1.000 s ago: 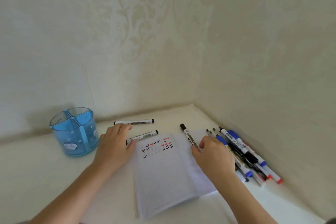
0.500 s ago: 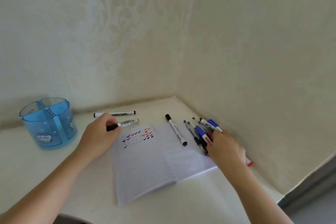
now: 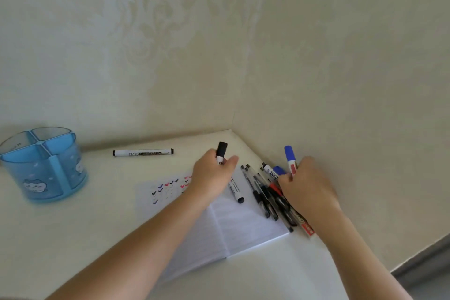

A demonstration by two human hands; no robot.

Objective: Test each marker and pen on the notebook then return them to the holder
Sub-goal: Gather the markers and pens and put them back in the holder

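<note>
Change since 0.5 s ago: the left hand [image 3: 211,178] has been shifted right, from the far-left corner of the notebook [image 3: 243,224] to above its far edge. The black-capped marker [image 3: 221,151] that lay at that corner has been lifted with it. The right hand [image 3: 308,187], previously laid flat on the pile of pens [image 3: 265,197], has been raised a little, and a blue-capped marker [image 3: 289,157] has been drawn up out of the pile.

Left hand: the grip is closed round the white barrel of the black-capped marker, thumb on the right side. The marker is held nearly upright with its cap uppermost.

Right hand: the grip is closed on the lower barrel of the blue-capped marker, whose cap is pointed up and away, close to the right wall. The lower end is hidden by the fingers.

The notebook is lying open on the bench [image 3: 73,238], with rows of small black, red and blue ticks [image 3: 168,187] on its left page. A second black marker [image 3: 236,191] is lying on the right page, partly hidden under the left hand. The pile of pens is spread over the notebook's right edge, beside the wall.

A whiteboard marker [image 3: 143,153] is lying flat near the far wall, left of the hands. The blue holder [image 3: 43,168] is standing upright at the far left, well apart from the notebook.
</note>
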